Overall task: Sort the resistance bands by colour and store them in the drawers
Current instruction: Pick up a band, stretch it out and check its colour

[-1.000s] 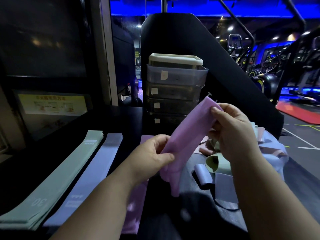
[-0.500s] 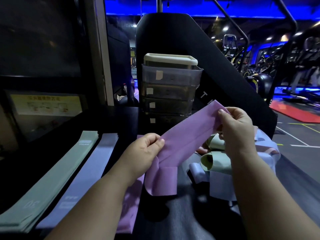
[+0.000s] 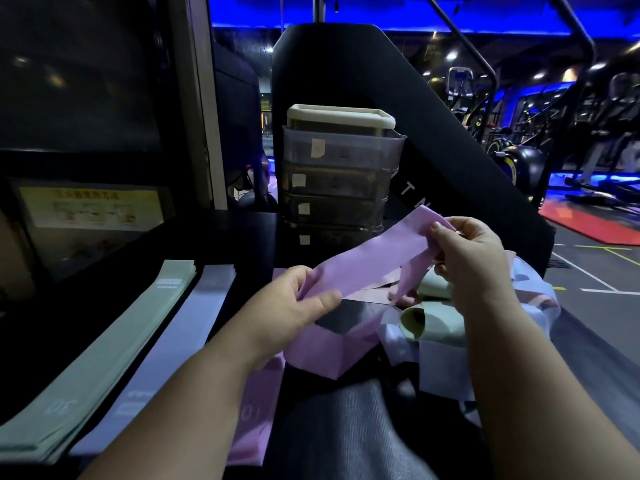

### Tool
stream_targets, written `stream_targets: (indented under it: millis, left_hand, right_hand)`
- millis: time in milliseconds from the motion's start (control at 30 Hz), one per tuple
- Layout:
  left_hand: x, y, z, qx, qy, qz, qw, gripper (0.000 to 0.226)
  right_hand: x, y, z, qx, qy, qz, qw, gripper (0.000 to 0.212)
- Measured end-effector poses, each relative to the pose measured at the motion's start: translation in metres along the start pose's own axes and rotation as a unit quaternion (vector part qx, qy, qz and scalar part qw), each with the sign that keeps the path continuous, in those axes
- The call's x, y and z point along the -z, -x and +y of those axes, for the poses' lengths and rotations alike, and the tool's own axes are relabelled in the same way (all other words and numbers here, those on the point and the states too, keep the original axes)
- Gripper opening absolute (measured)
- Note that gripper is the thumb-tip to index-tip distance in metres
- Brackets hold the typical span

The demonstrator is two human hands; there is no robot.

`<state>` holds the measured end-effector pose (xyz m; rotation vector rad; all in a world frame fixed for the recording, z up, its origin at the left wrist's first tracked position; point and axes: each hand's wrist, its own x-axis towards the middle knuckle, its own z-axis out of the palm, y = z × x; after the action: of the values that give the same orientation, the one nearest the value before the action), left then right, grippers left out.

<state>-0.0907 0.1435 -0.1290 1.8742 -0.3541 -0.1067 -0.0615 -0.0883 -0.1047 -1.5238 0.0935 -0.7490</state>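
Thumb and fingers of the left hand (image 3: 294,306) pinch one end of the purple band (image 3: 367,265); the right hand (image 3: 471,258) pinches the other, holding it spread above the bench (image 3: 242,237). Risk: the hanging fold may snag the unsorted pile (image 3: 433,323) beneath and drag bands off. Green stack (image 3: 104,344), lavender stack (image 3: 166,358) and purple stack (image 3: 249,420) lie left on the dark bench; the drawers (image 3: 339,181) stand behind, in a dim, blue-lit gym.

Yellow notice (image 3: 91,206) at left, red mat (image 3: 595,226) at right, gym machines (image 3: 519,161) behind
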Motion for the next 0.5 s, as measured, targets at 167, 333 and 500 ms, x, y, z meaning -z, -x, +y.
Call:
stream_targets:
  millis: [167, 333, 500]
  left_hand:
    - [0.000, 0.000, -0.001, -0.039, -0.196, 0.069, 0.977, 0.023]
    - [0.002, -0.005, -0.006, -0.024, -0.239, 0.133, 0.961, 0.020]
    - [0.010, -0.011, -0.013, -0.004, -0.245, 0.238, 0.940, 0.013]
  right_hand:
    - [0.009, -0.004, -0.004, -0.015, -0.029, 0.009, 0.999, 0.011]
    - [0.021, -0.009, -0.010, -0.027, -0.059, 0.049, 0.997, 0.015]
    - [0.027, -0.012, -0.009, -0.034, -0.091, 0.059, 0.994, 0.023]
